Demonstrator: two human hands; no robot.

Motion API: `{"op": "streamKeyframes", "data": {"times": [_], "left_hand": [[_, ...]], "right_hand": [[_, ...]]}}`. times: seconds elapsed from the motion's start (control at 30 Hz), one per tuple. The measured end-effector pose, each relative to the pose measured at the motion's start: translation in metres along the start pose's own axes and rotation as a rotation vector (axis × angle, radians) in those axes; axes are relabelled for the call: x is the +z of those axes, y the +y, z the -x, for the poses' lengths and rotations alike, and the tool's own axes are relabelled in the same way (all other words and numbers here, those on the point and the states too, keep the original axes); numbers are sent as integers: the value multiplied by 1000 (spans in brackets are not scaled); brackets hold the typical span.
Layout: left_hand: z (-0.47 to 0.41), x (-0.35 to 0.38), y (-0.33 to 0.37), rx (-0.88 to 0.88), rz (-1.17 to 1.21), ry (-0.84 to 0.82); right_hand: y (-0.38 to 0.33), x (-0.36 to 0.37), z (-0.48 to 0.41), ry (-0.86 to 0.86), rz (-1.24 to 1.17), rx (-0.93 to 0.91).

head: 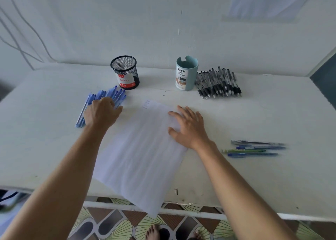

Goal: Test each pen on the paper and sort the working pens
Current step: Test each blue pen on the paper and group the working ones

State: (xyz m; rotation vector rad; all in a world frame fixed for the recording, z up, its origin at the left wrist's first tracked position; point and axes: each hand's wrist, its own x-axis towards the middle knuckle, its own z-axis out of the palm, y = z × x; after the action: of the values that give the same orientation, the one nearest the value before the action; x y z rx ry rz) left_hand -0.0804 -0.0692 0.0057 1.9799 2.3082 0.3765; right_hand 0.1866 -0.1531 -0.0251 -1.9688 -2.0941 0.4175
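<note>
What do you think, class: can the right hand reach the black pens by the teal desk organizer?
Probably yes: the right hand rests open on the paper, holding nothing, with only bare table between it and the black pens; the desk organizer stands aside.

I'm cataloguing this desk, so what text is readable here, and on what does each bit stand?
"Ball Pens": red label on the black mesh pen cup.
"DIY" and "DESK ORGANIZER": label on the teal pen holder.
Small logo above "Ball Pens": too blurred to read.
Handwritten marks at the top of the paper: too small to read.
Print on the four loose pens at right: blurred.
</note>
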Motion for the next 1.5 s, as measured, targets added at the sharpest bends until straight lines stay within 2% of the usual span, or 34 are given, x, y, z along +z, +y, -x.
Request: {"op": "streamKeyframes", "data": {"times": [0.33,0.4,0.47,0.53,0.6,0.7,0.83,1.13,1.2,1.37,1.5], "left_hand": [[11,8,3,6,67,122],[21,11,16,115,121,152],[37,17,32,320,191,149],[52,25,48,486,232,73],[64,31,65,553,225,-53],[77,40,81,584,178,-199],[82,46,84,590,126,-211],[84,48,84,582,116,-189],[84,49,84,574,127,-184],[86,48,85,566,151,-172],[87,47,85,569,141,-175]], "right_hand": [[-11,3,3,-24,-50,-16],[-10,4,3,-34,-54,-18],[-10,2,3,-34,-69,-12],[-10,-1,5,-3,-109,-9],[-6,-6,10,79,-133,-14],[6,-17,21,194,-131,39],[35,-37,39,224,-67,176],[82,-78,89,-8,63,454],[86,-76,93,-14,39,448],[97,-60,92,200,-44,368],[91,-54,81,343,-64,208]]}}
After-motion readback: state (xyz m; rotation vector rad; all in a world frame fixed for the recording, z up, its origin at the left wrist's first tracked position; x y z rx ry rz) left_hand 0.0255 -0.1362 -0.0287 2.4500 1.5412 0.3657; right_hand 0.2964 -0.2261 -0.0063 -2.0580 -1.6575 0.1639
